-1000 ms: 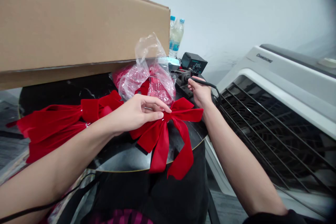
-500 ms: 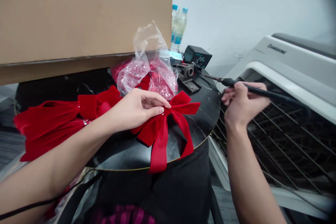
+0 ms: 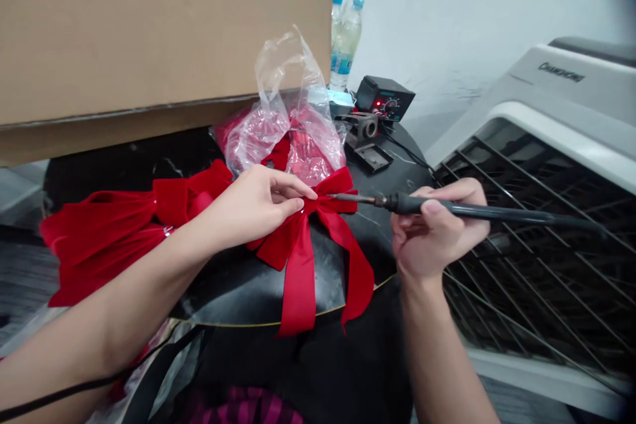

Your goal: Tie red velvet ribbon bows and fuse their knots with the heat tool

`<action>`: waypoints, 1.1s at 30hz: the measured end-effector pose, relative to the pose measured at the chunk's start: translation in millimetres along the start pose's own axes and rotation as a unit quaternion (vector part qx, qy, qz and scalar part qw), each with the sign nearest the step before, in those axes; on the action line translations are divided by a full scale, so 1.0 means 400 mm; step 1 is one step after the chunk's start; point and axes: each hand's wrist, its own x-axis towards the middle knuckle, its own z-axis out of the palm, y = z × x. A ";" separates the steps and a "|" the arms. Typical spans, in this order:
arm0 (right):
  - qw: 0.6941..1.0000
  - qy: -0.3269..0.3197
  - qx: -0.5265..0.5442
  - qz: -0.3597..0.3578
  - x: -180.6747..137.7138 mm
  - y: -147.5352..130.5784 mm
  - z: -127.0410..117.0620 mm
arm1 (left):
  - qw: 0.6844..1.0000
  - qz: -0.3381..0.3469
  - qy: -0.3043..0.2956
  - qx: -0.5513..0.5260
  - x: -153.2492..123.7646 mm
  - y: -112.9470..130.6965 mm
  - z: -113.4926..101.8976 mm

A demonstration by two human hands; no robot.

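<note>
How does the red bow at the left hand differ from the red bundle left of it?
The red bow is pinched by the left hand; neither hand grips the red bundle.
The bow's tails spread toward the wearer, past the table's edge; the bundle's folds run leftward, bunched together.
The iron's tip is at the bow, none at the bundle.
Both are red and velvety-looking.

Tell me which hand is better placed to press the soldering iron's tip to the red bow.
Likely the right hand: it grips the soldering iron, whose tip points toward the centre of the red bow. The left hand holds the bow near its centre.
</note>
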 end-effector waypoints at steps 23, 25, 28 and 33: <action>0.985 -0.050 0.010 -0.165 -0.025 0.035 0.015 | 0.997 -0.027 0.000 0.074 -0.013 0.023 0.003; 0.985 -0.053 0.017 -0.163 -0.024 0.035 0.016 | 0.997 -0.026 0.000 0.078 -0.013 0.022 0.002; 0.986 -0.057 0.026 -0.155 -0.025 0.032 0.015 | 0.996 -0.028 0.000 0.082 -0.013 0.020 0.003; 0.984 -0.067 0.030 -0.163 -0.024 0.029 0.014 | 0.997 -0.027 -0.003 0.079 -0.014 0.018 0.004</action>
